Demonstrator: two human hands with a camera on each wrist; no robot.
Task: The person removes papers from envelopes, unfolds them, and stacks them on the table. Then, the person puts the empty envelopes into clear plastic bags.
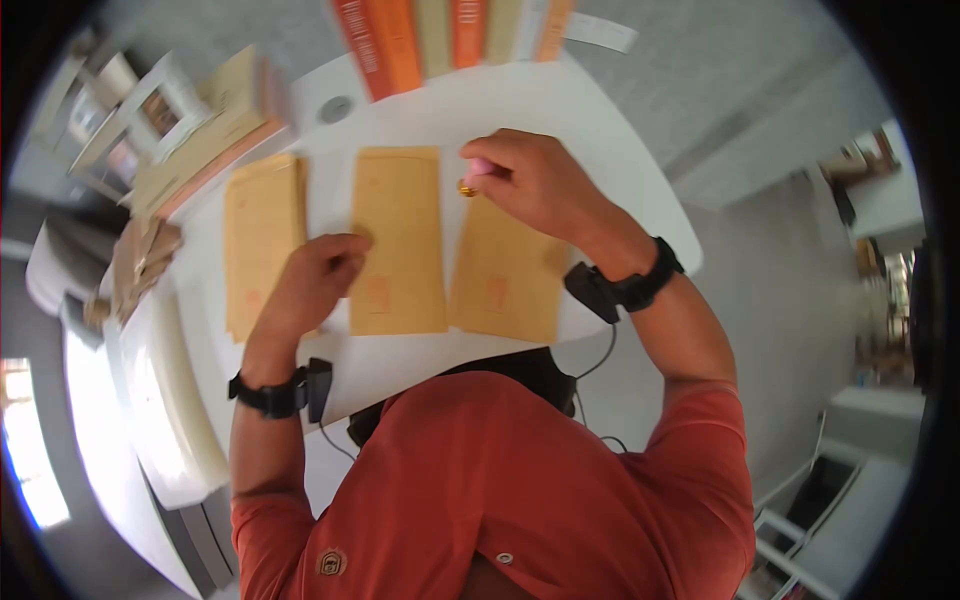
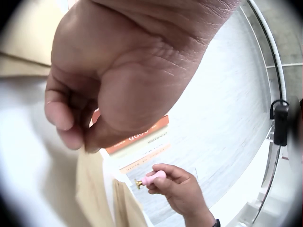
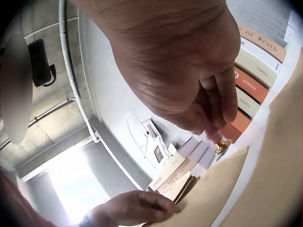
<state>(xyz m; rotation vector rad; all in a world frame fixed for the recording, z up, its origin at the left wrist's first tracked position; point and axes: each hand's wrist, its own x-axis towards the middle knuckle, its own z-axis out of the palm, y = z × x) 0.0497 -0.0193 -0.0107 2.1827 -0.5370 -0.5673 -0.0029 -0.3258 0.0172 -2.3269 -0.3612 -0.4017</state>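
Note:
Thumb and fingers of my right hand (image 1: 540, 185) pinch a wax seal stamp by its pink handle (image 2: 155, 178). The stamp's gold head (image 3: 222, 146) points down, close over the top of the right-hand brown envelope (image 1: 505, 285). My left hand (image 1: 315, 280) hangs low with loosely curled fingers, its fingertips right at the left edge of the middle envelope (image 1: 398, 240). In the left wrist view its thumb tip and fingertip come together just above that edge. Beyond the left hand lies a stack of brown envelopes (image 1: 262, 220).
A row of upright books (image 1: 455, 35) lines the white table's (image 1: 600, 120) far edge. At the back left are stacked books (image 1: 225, 130) and a white picture frame (image 1: 165, 105). Crumpled brown paper (image 1: 145, 260) lies at the left, and a round grommet (image 1: 335, 110) sits in the tabletop.

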